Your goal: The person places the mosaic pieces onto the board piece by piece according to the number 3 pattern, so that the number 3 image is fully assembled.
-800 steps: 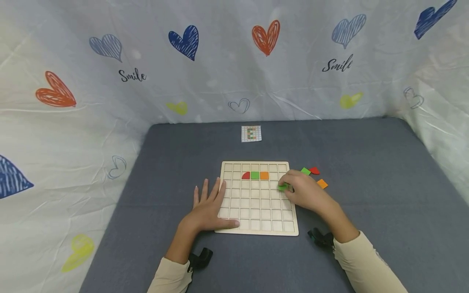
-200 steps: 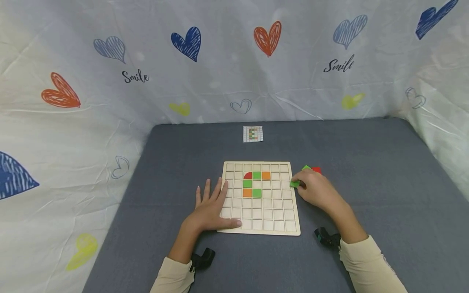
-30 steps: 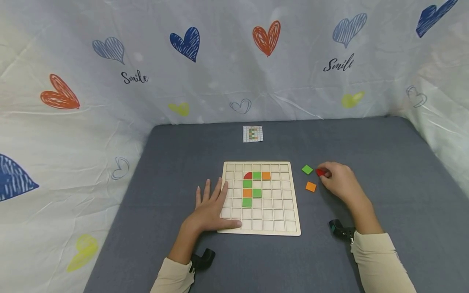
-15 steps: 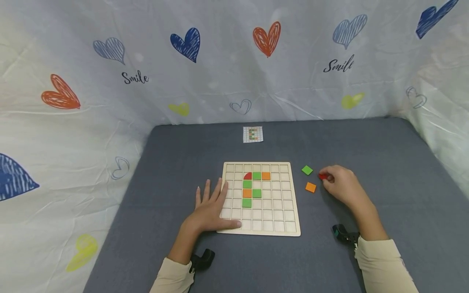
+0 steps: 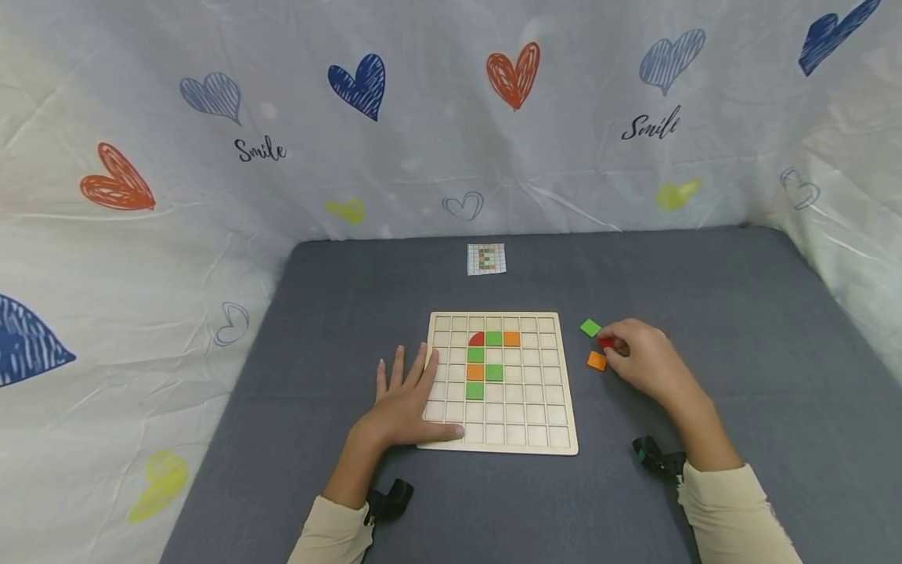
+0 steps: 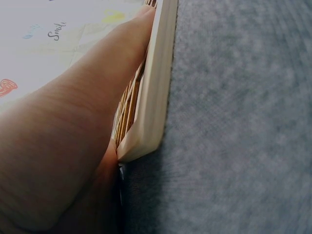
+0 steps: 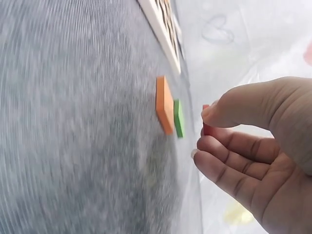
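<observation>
My right hand (image 5: pixel 644 356) pinches a small red tile (image 5: pixel 604 343) between thumb and fingertips, right of the board; the fingers cover much of the tile. In the right wrist view the red tile (image 7: pixel 206 127) shows as a thin edge under the thumb. My left hand (image 5: pixel 402 407) lies spread over the left edge of the wooden grid board (image 5: pixel 524 411), its thumb along the front edge. Set in the board's cells are a red quarter-round tile (image 5: pixel 477 339), several green tiles (image 5: pixel 494 372) and two orange tiles (image 5: pixel 475 372).
Loose on the grey cloth, near the right hand, lie a green tile (image 5: pixel 590 328) and an orange tile (image 5: pixel 596 360). A small pattern card (image 5: pixel 486 259) with a coloured grid lies behind the board. A white curtain (image 5: pixel 409 157) with printed hearts hangs behind the table.
Over the last second my right hand drew the red tile slightly nearer, then moved left with it. Earlier, more tiles went into the board's cells. The left hand stays put.
</observation>
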A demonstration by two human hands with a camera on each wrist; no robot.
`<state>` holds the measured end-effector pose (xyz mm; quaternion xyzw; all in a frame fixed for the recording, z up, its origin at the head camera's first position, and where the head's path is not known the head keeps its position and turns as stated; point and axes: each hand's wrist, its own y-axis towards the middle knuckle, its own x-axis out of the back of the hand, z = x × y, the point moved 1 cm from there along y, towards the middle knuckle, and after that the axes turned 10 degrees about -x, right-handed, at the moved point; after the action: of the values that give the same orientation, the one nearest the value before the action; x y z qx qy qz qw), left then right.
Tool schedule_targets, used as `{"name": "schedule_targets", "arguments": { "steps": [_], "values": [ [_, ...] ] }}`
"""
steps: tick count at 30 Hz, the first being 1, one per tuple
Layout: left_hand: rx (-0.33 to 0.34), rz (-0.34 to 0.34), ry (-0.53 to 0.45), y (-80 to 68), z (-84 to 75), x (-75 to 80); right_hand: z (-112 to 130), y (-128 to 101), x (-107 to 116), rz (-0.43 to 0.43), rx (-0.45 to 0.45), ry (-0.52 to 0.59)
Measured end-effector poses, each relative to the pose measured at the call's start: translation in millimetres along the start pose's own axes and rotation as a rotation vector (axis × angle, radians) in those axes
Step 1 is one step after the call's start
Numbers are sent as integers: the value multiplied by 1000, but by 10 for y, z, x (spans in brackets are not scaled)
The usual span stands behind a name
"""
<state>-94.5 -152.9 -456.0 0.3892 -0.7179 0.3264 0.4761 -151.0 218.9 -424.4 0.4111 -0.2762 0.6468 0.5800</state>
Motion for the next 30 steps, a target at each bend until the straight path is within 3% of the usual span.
{"name": "schedule_targets", "arguments": {
  "steps": [9, 22, 30],
  "values": [
    [0, -6, -12, -7, -11, 5, 282, -27, -132, 24, 125, 32],
    [8, 1, -21, -2, -8, 7, 724, -110, -381, 136, 203, 22],
    [14, 6, -4, -2, -9, -2, 937, -164, -571, 127, 333, 12]
  ]
}}
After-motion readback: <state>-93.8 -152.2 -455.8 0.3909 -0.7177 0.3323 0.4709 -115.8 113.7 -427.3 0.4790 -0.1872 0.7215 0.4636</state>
